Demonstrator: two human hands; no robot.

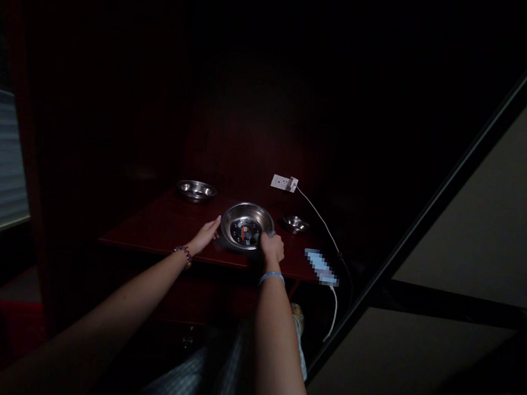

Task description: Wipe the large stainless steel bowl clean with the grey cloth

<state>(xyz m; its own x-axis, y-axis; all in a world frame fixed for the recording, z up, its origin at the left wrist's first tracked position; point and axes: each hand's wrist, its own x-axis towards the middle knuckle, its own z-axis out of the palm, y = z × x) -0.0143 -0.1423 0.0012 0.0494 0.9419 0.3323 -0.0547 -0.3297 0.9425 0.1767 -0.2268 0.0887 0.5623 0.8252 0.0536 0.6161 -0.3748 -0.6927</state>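
1. Your right hand [272,247] is clamped on the near right rim of the middle metal bowl [235,221], thumb over the edge, fingers mostly hidden.
2. Your left hand [205,236] is at that bowl's left rim, thumb and fingers apart. Can't tell if the thumb tip touches.
3. Middle metal bowl is over the front part of the dark red shelf [142,229], tilted so you see inside. Label [246,232] on its floor, print too small to read. Can't tell if the base touches the shelf.
4. Back left of it, well clear of your left hand: wide bowl [196,192], upright on the shelf.
5. Right of it, just beyond your right hand: small bowl [294,225], on the shelf.
6. Wall socket [276,181] behind, white charger [293,184] plugged in, white cable [321,217] running down to the right.
7. Blurred-out bright rectangle [321,267] at the shelf's right front corner.
8. You're wearing a beaded bracelet [184,256] on the left wrist, blue band [272,277] on the right.
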